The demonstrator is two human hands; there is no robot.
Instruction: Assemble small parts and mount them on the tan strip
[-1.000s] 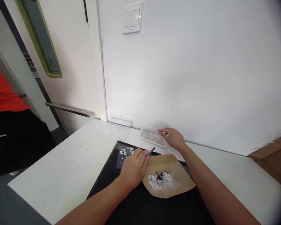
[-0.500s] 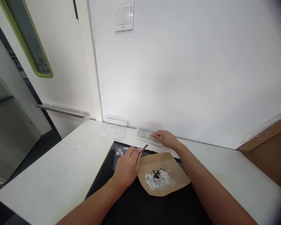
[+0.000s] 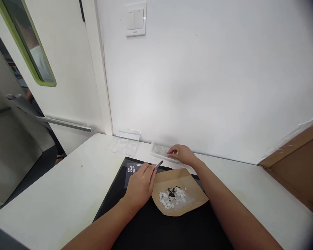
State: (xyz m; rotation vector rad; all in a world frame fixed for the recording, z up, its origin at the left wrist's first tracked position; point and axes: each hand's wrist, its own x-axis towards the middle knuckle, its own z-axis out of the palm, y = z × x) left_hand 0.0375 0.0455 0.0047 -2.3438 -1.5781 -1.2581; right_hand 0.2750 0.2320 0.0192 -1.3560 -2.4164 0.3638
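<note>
My left hand (image 3: 141, 183) is closed around a slim dark metallic tool (image 3: 159, 164), whose narrow tip points up and right; its exact kind is unclear. The hand rests at the left edge of a brown paper tray (image 3: 181, 177). Small white pieces (image 3: 167, 200) and some black strips (image 3: 173, 191) lie in that tray. My right hand (image 3: 183, 154) reaches to the right end of a shallow translucent box (image 3: 159, 150) with small pale bits inside. Its fingertips are pinched together at the box, and anything between them is too small to see.
Under the tray lies a black board (image 3: 156, 232) with a clear sheet bearing white marks (image 3: 131, 170). A clear plastic bag (image 3: 122, 146) and a clear lid (image 3: 127, 134) lie by the wall. A person (image 3: 40, 62) shows behind the door window. A cardboard box (image 3: 297, 170) stands at right.
A person has appeared behind the door at the left. My view has shifted slightly; my right fingers have curled a little more at the box, while my left hand stays put.
</note>
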